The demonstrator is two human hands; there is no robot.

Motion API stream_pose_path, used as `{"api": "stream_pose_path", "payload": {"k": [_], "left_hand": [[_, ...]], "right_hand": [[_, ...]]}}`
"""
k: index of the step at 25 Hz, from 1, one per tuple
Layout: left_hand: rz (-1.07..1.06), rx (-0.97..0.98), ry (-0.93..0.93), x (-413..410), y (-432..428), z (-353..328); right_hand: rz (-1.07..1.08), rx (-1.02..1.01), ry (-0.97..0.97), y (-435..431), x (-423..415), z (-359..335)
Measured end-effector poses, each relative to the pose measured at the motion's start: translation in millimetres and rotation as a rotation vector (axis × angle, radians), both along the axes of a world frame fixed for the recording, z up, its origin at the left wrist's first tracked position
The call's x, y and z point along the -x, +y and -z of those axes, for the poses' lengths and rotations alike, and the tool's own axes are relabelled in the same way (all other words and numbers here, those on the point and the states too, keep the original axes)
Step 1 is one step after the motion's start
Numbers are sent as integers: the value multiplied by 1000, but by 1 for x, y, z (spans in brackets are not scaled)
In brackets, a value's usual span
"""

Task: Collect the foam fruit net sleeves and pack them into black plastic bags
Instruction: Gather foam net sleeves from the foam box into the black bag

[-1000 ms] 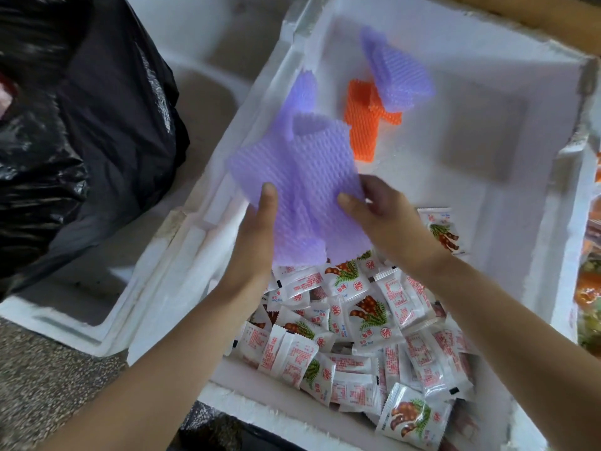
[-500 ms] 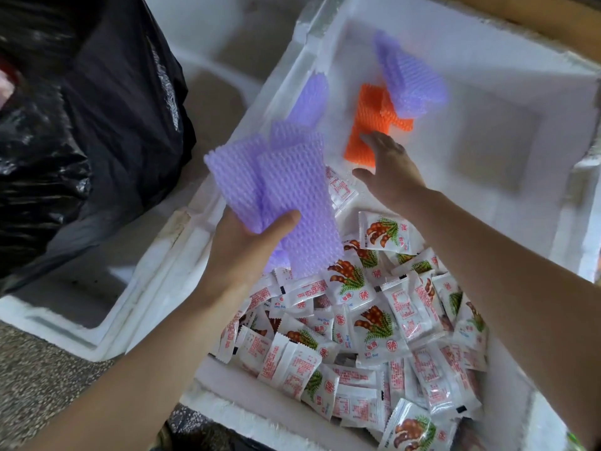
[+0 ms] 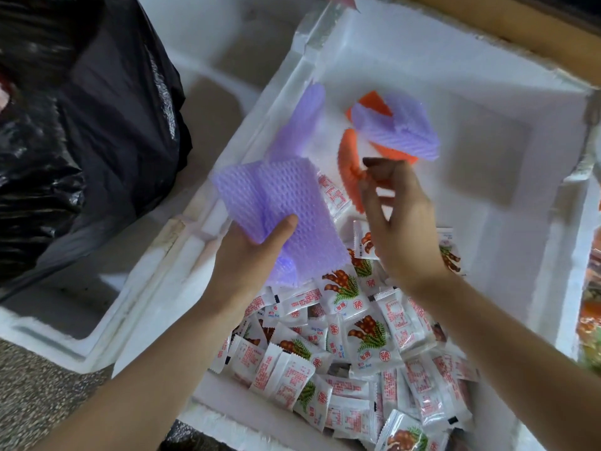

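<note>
My left hand (image 3: 247,258) grips a stack of purple foam net sleeves (image 3: 276,203) above the left wall of a white foam box (image 3: 507,242). My right hand (image 3: 400,222) pinches an orange foam sleeve (image 3: 349,167) and lifts it off the box floor. Another purple sleeve (image 3: 396,130) hangs blurred above a second orange piece (image 3: 374,104). One more purple sleeve (image 3: 302,122) leans against the box's left wall. A black plastic bag (image 3: 81,125) sits at the left.
Several white snack sachets (image 3: 351,346) with red print fill the near half of the box. A white foam lid (image 3: 107,297) lies under the bag at the left. A cardboard edge (image 3: 520,24) runs along the top right. Speckled floor (image 3: 35,395) shows at bottom left.
My right hand let go of the purple stack, reached to the back of the box and picked up an orange sleeve. The loose purple sleeve on the orange ones has shifted. My left hand keeps the purple stack.
</note>
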State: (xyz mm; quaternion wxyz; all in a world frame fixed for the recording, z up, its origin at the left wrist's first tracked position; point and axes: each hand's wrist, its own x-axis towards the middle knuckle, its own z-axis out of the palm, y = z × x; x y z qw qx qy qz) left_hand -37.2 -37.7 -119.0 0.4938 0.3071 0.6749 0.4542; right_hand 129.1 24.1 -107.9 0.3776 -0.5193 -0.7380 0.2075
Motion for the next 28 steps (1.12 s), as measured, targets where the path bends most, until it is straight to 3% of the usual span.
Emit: {"api": "stream_pose_path", "payload": {"k": [5, 7, 9, 11, 14, 18, 23, 28], "left_hand": [[106, 33, -351, -10, 4, -7], [170, 7, -304, -13, 7, -11], [96, 4, -220, -15, 11, -9], [19, 26, -198, -14, 12, -6], [-11, 21, -190, -9, 12, -1], [9, 18, -158, -5, 10, 4], [12, -10, -166, -1, 9, 10], [-22, -86, -142, -4, 7, 9]], "right_hand": [[-323, 4, -120, -53, -4, 10], [-431, 17, -148, -51, -9, 8], [-483, 82, -122, -45, -14, -1], [-328, 120, -43, -27, -20, -8], [135, 30, -51, 30, -29, -4], [480, 379, -91, 114, -36, 20], [520, 462, -53, 134, -23, 38], [464, 531, 10, 85, -25, 24]]}}
